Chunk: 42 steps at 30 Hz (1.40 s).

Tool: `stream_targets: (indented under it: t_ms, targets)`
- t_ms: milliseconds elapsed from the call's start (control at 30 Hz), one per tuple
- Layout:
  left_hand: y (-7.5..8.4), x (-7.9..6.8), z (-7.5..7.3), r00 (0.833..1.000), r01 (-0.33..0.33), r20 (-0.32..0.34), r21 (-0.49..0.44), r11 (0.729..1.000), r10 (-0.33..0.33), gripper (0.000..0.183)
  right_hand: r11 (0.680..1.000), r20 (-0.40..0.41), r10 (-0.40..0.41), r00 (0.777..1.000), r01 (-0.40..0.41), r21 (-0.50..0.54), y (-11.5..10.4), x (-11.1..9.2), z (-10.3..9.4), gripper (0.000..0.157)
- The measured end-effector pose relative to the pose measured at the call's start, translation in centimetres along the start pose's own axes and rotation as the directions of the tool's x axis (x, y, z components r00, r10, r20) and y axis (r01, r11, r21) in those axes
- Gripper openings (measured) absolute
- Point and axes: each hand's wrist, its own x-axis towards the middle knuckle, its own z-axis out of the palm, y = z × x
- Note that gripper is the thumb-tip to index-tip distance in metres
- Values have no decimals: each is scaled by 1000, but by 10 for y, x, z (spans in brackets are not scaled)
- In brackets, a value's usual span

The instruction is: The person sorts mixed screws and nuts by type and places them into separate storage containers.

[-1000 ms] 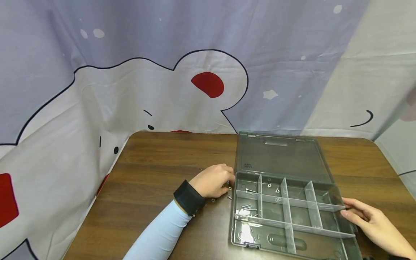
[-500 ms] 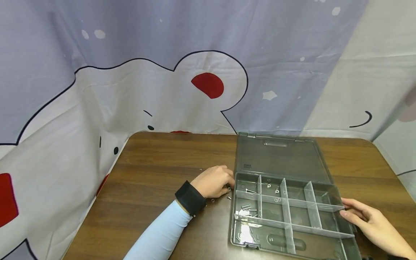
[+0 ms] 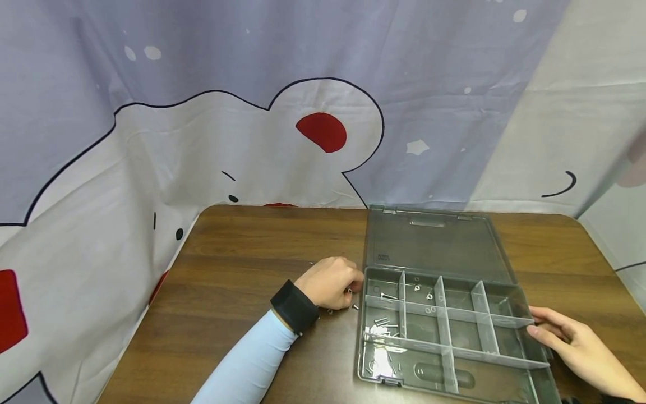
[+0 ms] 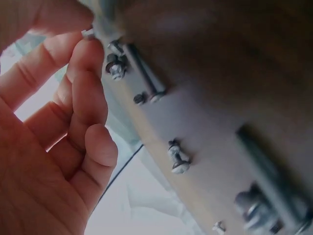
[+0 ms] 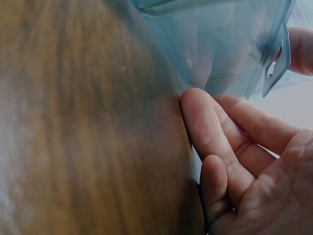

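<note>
In the head view, the left hand point(image 3: 330, 283) is beside the left wall of a grey see-through compartment box point(image 3: 479, 335). Its thumb and forefinger pinch a small silvery nut point(image 4: 88, 33), seen at the fingertips in the left wrist view. Loose screws lie on the table around that hand, among them a short screw point(image 4: 179, 157) and a long one point(image 4: 145, 71). At the box's right side, the right hand point(image 3: 580, 342) holds the edge. The right wrist view shows its fingers point(image 5: 203, 117) low along the box wall, the thumb higher by a latch.
The box's lid point(image 3: 436, 244) lies folded back behind it. Several screws point(image 3: 386, 322) and a few nuts point(image 3: 430, 297) sit in the left compartments. A brown wooden table point(image 3: 242, 241) carries everything, with a patterned curtain point(image 3: 227, 134) behind it.
The left hand's thumb and forefinger have closed together, and a nut now shows between them. The right hand and the box have stayed in place.
</note>
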Motion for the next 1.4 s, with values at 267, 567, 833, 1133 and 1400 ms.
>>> stream_targets:
  t_ms: [267,567,833,1133,1400]
  targets:
    - [2,1,-16,996,4,-92,-78,997,-11,18,1000,5,-5,1000,5,3,0,-1,0,57]
    - [19,23,-35,986,-81,-147,-50,995,73,16,1000,-2,-6,1000,6,-1,1,0,-1,57]
    - [43,50,-41,980,-153,-134,-17,988,150,14,1000,0,-26,1000,26,3,1,0,0,55]
    - [65,70,-45,975,-184,-124,23,983,185,13,1000,-11,-15,1000,15,11,-1,-1,2,55]
    - [77,78,-47,972,-196,-122,50,979,201,14,1000,-12,0,1000,0,15,1,0,2,57]
